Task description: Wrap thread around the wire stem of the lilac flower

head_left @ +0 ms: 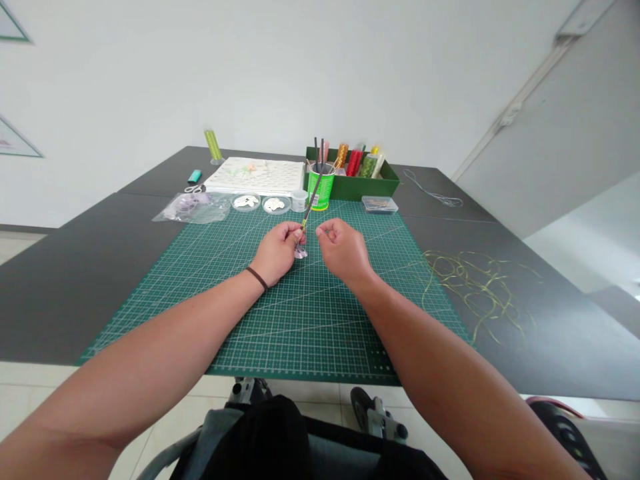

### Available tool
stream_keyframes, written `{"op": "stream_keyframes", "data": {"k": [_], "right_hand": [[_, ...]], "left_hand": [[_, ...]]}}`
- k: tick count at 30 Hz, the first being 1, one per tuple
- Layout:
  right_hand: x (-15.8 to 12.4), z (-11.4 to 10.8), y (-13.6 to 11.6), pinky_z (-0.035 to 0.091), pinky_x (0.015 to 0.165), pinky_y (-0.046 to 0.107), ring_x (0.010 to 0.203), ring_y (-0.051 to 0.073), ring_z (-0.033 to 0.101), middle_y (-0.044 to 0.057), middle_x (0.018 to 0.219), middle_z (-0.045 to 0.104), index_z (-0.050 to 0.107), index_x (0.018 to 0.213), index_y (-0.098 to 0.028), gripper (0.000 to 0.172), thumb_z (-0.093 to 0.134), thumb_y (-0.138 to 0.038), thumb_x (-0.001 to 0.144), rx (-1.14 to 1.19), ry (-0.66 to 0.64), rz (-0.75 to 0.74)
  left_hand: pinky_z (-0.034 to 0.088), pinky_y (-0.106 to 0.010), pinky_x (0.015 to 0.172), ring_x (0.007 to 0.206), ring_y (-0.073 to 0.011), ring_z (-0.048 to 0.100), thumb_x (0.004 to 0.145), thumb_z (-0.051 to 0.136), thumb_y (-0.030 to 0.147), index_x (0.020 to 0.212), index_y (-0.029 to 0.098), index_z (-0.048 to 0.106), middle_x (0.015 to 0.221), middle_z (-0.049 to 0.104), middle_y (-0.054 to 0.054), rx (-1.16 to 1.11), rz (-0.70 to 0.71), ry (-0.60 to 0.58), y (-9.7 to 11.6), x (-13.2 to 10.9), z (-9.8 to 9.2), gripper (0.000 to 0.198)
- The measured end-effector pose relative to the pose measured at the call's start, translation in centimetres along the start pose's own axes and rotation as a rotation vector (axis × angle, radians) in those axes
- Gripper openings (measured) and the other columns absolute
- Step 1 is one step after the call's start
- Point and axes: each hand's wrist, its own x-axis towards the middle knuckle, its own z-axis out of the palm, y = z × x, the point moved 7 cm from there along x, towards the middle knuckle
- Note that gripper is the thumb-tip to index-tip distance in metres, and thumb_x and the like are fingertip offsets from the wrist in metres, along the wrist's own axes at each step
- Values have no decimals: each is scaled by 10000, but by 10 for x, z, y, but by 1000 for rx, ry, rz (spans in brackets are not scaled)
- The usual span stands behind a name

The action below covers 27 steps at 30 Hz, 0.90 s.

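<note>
My left hand (277, 252) pinches a thin dark-and-green stick (313, 200), which rises up and away toward the green cup. A small pale pink petal-like piece (301, 252) hangs at the stick's lower end, just below my fingertips. My right hand (343, 252) is beside it with its fingers curled together, holding nothing that I can see. Its thumb is close to the stick. Both hands are above a green cutting mat (300, 333), and a brown band circles my left wrist.
Along the mat's far edge are a green cup (320, 192), small round dishes of white pieces (245, 201), and a plastic bag (193, 208). Behind are a white board (255, 177) and a green box (375, 188) of spools. Yellow-green wire (475, 287) lies tangled on the dark table at right.
</note>
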Motion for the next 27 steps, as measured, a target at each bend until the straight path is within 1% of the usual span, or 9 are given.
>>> {"op": "stream_keyframes", "data": {"k": [5,16,22,27], "right_hand": [[1,0,0,335,614,296,559,137,449,-42,578,488,590,808,-209,121,547,-279,896,4,-7,16],[3,2,9,327,603,295,573,140,456,-41,594,497,583,804,-215,124,545,-298,888,31,-6,40],[4,0,10,322,586,294,558,136,446,-48,587,492,577,767,-216,132,563,-299,868,47,-3,76],[6,2,12,314,577,292,546,129,430,-52,582,495,581,748,-214,128,577,-288,852,69,-16,111]], "left_hand": [[410,-247,602,607,-113,535,907,537,184,781,168,602,733,642,-3,-46,-36,-7,1,-1,1,143],[429,-244,597,595,-106,529,888,564,226,771,171,604,720,640,-2,-120,-51,-61,-1,-1,5,135],[498,-265,658,641,-115,607,855,635,208,851,157,638,742,694,-11,-209,-63,-81,0,-2,7,52],[529,-282,691,683,-129,663,812,701,196,918,151,619,748,726,-20,-297,-69,-113,-3,-2,10,141]]}}
